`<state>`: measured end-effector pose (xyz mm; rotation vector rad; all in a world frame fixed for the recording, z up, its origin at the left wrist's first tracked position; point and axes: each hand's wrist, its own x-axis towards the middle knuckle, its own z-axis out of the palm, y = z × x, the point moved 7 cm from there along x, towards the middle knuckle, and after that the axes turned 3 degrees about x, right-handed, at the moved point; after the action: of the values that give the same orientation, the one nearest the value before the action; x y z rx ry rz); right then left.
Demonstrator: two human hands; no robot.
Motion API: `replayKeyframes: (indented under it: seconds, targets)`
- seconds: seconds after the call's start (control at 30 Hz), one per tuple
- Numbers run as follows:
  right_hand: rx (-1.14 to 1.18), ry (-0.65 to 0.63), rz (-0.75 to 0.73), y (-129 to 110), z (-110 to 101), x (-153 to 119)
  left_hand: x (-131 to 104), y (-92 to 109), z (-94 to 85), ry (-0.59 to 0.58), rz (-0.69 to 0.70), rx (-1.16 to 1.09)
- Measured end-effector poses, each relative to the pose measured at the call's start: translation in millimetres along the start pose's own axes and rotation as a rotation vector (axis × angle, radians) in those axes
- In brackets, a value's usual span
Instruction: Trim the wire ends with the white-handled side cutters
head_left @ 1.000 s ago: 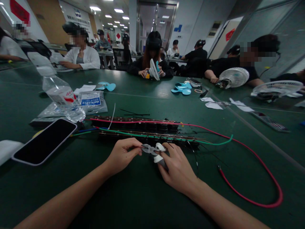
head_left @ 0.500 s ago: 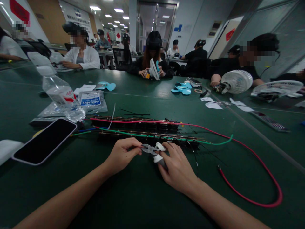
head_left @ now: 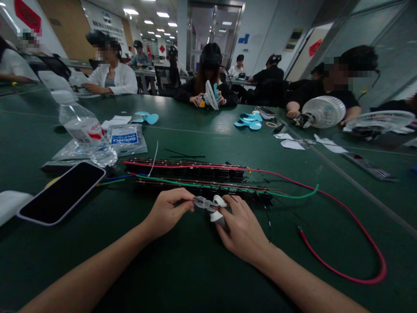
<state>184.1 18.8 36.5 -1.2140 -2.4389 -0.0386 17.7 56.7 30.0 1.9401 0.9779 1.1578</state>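
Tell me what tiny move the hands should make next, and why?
Maybe ease the left hand back a little from the pliers: its fingertips are close to the jaw tips, while the right hand holds the handles, which stand apart.

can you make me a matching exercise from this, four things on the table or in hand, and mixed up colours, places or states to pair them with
Column one
1. pliers
2. phone
3. thick red cable
4. bottle

Column two
a. lying flat, dark screen up
b. clear, with red print
c. gripped by the right hand
d. makes a wide bend on the right

Pairs: 1-c, 2-a, 3-d, 4-b
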Motion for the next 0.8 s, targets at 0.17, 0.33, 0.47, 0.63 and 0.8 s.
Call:
replayKeyframes:
  seconds: [0.17,0.33,0.47,0.63,0.8]
  targets:
    - [0.014,-0.001,-0.008,0.1,0.0,0.3,0.1,-0.7,-0.1,-0.004,-0.015,-0.003]
    - [0.019,-0.006,-0.006,0.4,0.3,0.2,-0.2,-2.9,0.3,-0.008,-0.022,-0.001]
    - [0.012,-0.006,-0.005,-0.3,-0.8,0.6,-0.1,-2.4,0.0,-0.002,-0.018,-0.01]
    - [0.016,-0.005,0.001,-0.3,-0.9,0.6,0.3,-0.6,-0.6,-0.003,-0.015,-0.013]
    - [0.017,-0.011,-0.001,-0.3,-0.6,0.2,0.2,-1.1,-0.6,0.001,-0.012,-0.009]
